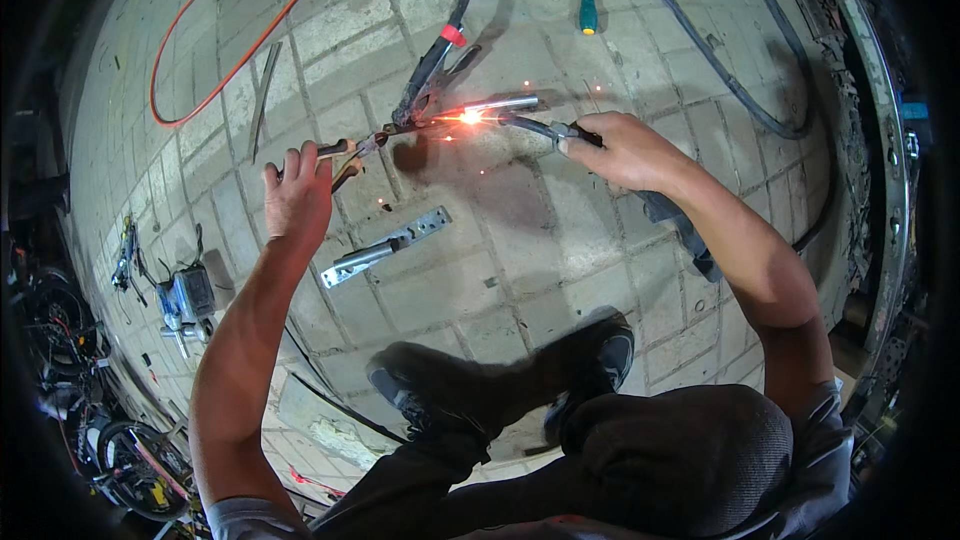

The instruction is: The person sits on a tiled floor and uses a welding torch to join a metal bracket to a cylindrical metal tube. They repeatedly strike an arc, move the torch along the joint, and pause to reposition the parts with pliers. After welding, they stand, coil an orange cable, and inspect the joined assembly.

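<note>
My left hand (301,190) is closed round the handles of pliers (345,162), whose jaws meet the near end of a small metal workpiece. A dark clamp (428,75) with a red band leans against that same end. In my right hand (630,150) is a welding torch (530,125) with a curved dark neck, its tip at a bright orange glow with flying sparks. A shiny metal tube (515,103) lies beside the glow; the glare hides the joint. Nearer me, a flat metal bracket with a cylindrical part (388,247) rests on the paving.
A green screwdriver (588,10) lies on the paving beyond my hands, within a loop of black cable (700,65). To the left are a thin metal strip (265,102), an orange cable (225,60) and a blue-grey device (190,292). My shoes (612,352) stand close below; a metal-edged structure (893,170) borders the right.
</note>
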The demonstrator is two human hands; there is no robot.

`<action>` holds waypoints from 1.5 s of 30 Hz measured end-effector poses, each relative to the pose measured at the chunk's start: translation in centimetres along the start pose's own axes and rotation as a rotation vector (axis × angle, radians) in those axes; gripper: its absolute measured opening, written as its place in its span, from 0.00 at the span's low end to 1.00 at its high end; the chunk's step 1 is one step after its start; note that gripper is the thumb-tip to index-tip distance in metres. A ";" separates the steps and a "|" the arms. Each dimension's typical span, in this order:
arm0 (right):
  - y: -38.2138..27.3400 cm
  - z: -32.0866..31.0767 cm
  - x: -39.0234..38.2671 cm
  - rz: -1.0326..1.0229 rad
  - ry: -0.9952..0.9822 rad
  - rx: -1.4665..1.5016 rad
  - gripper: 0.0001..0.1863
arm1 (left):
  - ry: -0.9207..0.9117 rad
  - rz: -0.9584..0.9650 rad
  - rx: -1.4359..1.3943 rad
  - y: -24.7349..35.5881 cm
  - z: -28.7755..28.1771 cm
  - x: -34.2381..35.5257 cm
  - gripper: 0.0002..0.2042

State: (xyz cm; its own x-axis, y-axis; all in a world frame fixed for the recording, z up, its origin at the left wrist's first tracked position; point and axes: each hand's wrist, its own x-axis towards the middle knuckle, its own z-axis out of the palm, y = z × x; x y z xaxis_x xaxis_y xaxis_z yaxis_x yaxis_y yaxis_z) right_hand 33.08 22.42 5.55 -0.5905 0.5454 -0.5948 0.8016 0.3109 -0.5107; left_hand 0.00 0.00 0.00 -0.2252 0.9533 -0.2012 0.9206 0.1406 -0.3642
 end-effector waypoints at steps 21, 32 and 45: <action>0.4 0.4 0.4 -0.203 0.101 -0.032 0.19 | 0.212 0.030 0.192 -0.6 2.4 0.2 0.19; 0.8 -0.6 0.0 -0.016 -0.041 0.135 0.17 | 0.206 0.039 0.137 -1.0 1.8 0.0 0.10; 0.4 -0.1 0.0 -0.026 0.028 -0.012 0.22 | 0.165 0.010 0.083 -0.2 0.3 0.0 0.09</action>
State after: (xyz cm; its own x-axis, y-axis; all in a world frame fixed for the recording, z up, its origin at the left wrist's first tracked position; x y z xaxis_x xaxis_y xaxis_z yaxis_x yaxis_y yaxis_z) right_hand 33.38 22.62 5.38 -0.6086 0.5587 -0.5634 0.7870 0.3344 -0.5185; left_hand -0.28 -0.09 -0.23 -0.1544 0.9864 -0.0557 0.8917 0.1148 -0.4379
